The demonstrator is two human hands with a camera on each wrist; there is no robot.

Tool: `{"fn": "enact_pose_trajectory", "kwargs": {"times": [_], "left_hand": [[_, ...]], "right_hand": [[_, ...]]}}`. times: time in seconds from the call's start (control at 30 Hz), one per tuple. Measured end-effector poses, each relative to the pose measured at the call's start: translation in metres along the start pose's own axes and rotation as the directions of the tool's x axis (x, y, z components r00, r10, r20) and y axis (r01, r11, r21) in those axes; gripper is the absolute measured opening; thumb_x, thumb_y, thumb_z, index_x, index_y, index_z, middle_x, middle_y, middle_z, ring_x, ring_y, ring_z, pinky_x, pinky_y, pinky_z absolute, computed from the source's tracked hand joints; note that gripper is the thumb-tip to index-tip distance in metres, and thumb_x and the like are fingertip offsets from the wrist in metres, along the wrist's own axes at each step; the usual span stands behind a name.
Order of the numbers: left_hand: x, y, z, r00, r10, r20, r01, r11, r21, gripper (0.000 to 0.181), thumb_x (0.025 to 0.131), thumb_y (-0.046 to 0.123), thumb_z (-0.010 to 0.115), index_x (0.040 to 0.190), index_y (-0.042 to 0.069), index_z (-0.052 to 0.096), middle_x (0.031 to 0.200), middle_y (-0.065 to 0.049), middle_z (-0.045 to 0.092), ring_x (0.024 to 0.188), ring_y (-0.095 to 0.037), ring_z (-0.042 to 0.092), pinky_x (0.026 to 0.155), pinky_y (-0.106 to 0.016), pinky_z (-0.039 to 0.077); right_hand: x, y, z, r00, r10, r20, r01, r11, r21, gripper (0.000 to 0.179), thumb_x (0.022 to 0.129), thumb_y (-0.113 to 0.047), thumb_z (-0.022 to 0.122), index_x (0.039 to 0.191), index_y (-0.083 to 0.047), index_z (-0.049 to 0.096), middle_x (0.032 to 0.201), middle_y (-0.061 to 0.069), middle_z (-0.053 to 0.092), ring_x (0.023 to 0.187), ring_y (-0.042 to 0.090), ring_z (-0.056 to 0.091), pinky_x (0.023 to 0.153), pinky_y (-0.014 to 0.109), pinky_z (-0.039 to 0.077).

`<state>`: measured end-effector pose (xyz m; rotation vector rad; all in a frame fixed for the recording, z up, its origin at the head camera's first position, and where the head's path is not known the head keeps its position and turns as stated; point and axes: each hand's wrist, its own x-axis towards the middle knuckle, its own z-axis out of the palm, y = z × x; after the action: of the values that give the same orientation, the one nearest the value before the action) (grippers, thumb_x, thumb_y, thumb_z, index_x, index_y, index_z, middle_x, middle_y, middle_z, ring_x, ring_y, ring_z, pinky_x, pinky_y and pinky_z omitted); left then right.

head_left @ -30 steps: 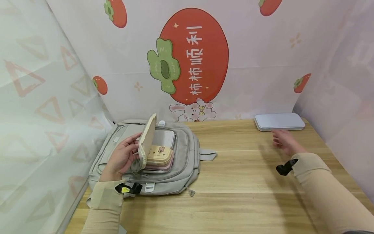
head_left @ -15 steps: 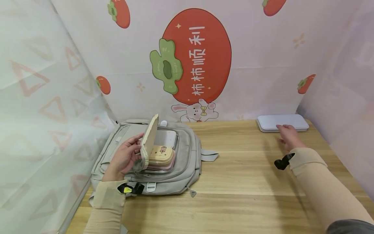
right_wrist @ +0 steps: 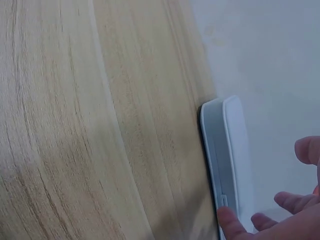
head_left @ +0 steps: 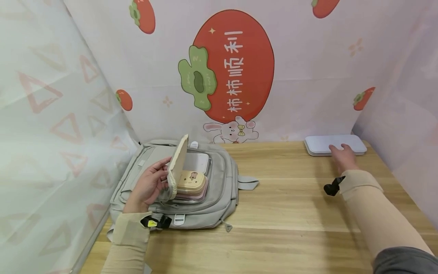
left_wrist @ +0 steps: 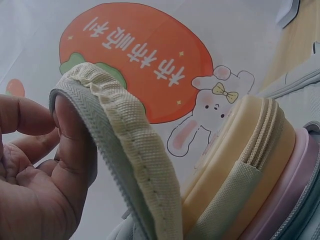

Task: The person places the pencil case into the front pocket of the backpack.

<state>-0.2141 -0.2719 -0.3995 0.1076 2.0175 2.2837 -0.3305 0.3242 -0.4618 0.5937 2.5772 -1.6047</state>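
Observation:
A grey backpack (head_left: 224, 179) lies on the table at the left, its front pocket unzipped. My left hand (head_left: 145, 186) holds the pocket's cream-edged flap (head_left: 179, 160) raised; the left wrist view shows fingers around the zipper edge (left_wrist: 107, 145). Inside the pocket are a cream zipped case (head_left: 186, 185) with a bear print, a pink case (head_left: 195, 196) under it and a white flat case (head_left: 198, 163) behind. At the back right, my right hand (head_left: 343, 158) reaches a pale blue oblong case (head_left: 318, 144). One fingertip (right_wrist: 229, 220) is right at its clasp side, the other fingers spread apart.
A grey strap (head_left: 248, 183) and a triangular zip pull (head_left: 228, 227) stick out from the backpack onto the wooden table (head_left: 273, 205). A printed curtain (head_left: 301, 95) stands behind the table, close to the pale blue case, with more sheeting on both sides.
My right hand has moved forward from in front of the pale blue case to its front edge and top. The left hand keeps the flap raised. The head view has shifted slightly.

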Motion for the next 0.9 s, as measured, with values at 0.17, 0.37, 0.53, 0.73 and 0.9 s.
{"fn": "enact_pose_trajectory", "kwargs": {"times": [0.17, 0.37, 0.53, 0.73, 0.9], "left_hand": [[0.0, -0.001, -0.001, 1.0, -0.015, -0.007, 0.015, 1.0, 0.023, 0.05, 0.108, -0.002, 0.043, 0.156, -0.009, 0.032, 0.103, -0.001, 0.057, 0.084, -0.008, 0.061, 0.065, -0.023, 0.052], [0.001, 0.0, -0.001, 1.0, -0.01, 0.009, 0.01, 0.999, 0.048, 0.05, 0.108, 0.0, 0.042, 0.156, -0.01, 0.031, 0.104, -0.002, 0.052, 0.084, -0.007, 0.059, 0.065, -0.023, 0.052], [0.001, -0.001, -0.001, 1.0, -0.023, 0.003, 0.023, 0.999, 0.037, 0.052, 0.107, -0.004, 0.041, 0.157, -0.012, 0.028, 0.102, -0.002, 0.052, 0.081, -0.007, 0.059, 0.063, -0.022, 0.051], [0.002, -0.003, -0.002, 1.0, -0.014, 0.016, 0.014, 0.999, 0.035, 0.052, 0.107, -0.002, 0.041, 0.156, -0.012, 0.028, 0.102, -0.002, 0.053, 0.082, -0.007, 0.059, 0.064, -0.023, 0.051], [0.001, -0.002, -0.005, 1.0, 0.017, 0.022, -0.018, 0.999, 0.033, 0.05, 0.108, -0.001, 0.041, 0.156, -0.012, 0.03, 0.103, -0.002, 0.054, 0.085, -0.007, 0.06, 0.065, -0.023, 0.052]], "right_hand": [[0.003, -0.002, 0.003, 1.0, -0.007, 0.001, 0.007, 0.995, -0.097, 0.084, 0.107, -0.044, 0.035, 0.158, 0.013, 0.0, 0.159, 0.044, -0.003, 0.15, 0.056, 0.002, 0.121, 0.061, 0.013], [0.013, -0.007, 0.004, 0.997, -0.078, -0.004, 0.075, 0.967, -0.243, 0.086, 0.106, -0.046, 0.035, 0.156, 0.017, 0.005, 0.155, 0.049, 0.006, 0.145, 0.061, 0.01, 0.119, 0.063, 0.015], [0.017, -0.006, 0.004, 0.988, -0.147, 0.053, 0.156, 0.912, -0.38, 0.085, 0.106, -0.042, 0.036, 0.15, 0.025, 0.009, 0.149, 0.052, 0.015, 0.142, 0.064, 0.014, 0.118, 0.064, 0.017], [0.014, -0.003, 0.004, 0.977, -0.122, 0.174, 0.192, 0.856, -0.48, 0.09, 0.107, -0.048, 0.035, 0.145, 0.03, 0.012, 0.147, 0.053, 0.015, 0.138, 0.066, 0.016, 0.116, 0.066, 0.02], [0.018, -0.001, 0.007, 0.963, -0.144, 0.227, 0.253, 0.769, -0.587, 0.086, 0.106, -0.046, 0.037, 0.14, 0.032, 0.025, 0.141, 0.055, 0.022, 0.134, 0.067, 0.021, 0.113, 0.069, 0.023]]}}
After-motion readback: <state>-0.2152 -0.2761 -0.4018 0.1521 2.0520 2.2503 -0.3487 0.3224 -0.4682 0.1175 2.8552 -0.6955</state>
